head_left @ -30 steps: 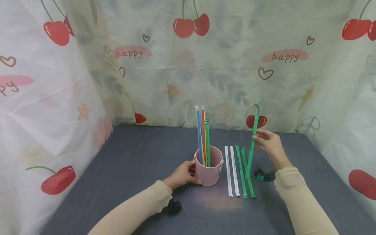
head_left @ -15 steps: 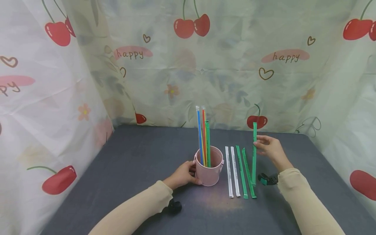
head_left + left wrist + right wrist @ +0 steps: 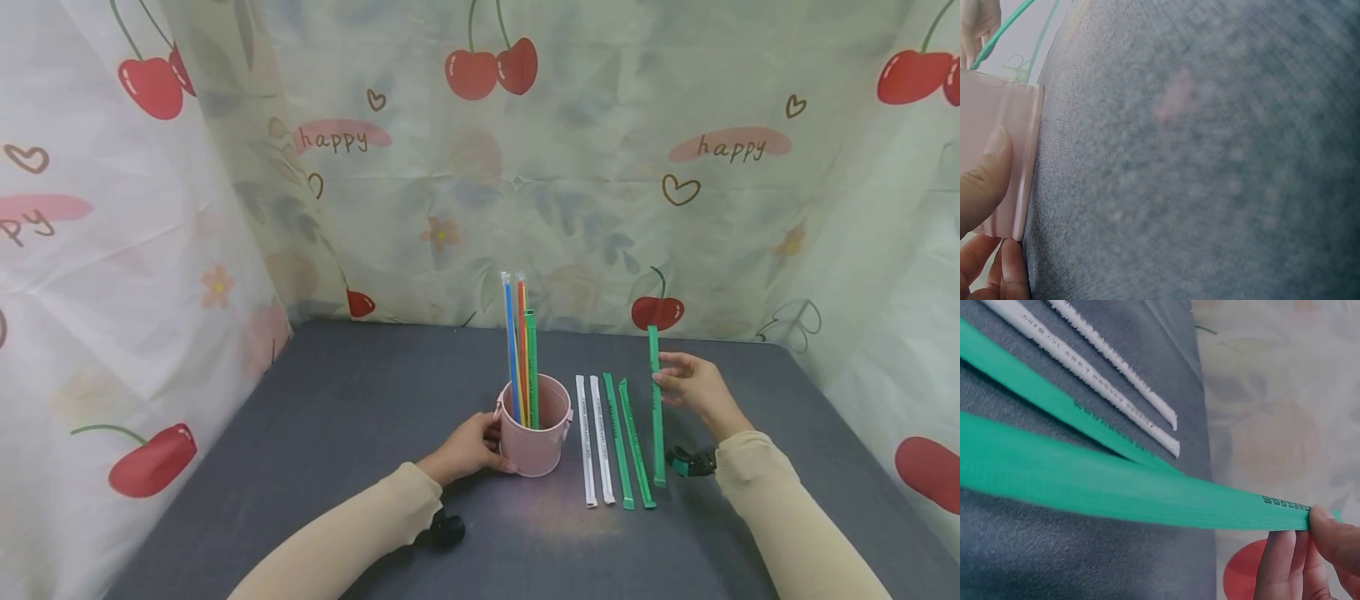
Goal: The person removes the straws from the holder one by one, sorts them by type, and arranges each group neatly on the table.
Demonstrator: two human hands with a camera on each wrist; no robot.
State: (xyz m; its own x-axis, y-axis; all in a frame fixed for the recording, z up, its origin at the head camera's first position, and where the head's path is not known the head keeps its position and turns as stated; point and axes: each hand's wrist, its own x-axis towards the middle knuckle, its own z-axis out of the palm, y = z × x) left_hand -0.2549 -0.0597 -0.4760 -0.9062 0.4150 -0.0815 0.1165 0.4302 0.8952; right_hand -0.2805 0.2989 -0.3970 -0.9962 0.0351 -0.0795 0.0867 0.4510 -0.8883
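A pink cup (image 3: 534,433) stands mid-table holding several straws (image 3: 521,342), blue, red and green, upright. My left hand (image 3: 468,446) grips the cup's left side; the left wrist view shows my thumb on the pink wall (image 3: 997,156). My right hand (image 3: 693,385) pinches a green wrapped straw (image 3: 656,400) near its upper end; the straw tilts steeply, its lower end near the table. In the right wrist view my fingertips (image 3: 1316,550) pinch the green wrapper (image 3: 1116,487). Two white wrapped straws (image 3: 592,437) and two green wrapped straws (image 3: 626,442) lie side by side right of the cup.
The dark grey table (image 3: 337,417) is walled on three sides by a cherry-print curtain (image 3: 570,167). A small black and green clip (image 3: 690,460) sits by my right wrist and a black one (image 3: 446,527) by my left sleeve.
My right hand has lowered the green wrapped straw and shifted it slightly right, its lower end moving down toward the table beside the lying straws. The left hand stayed on the cup.
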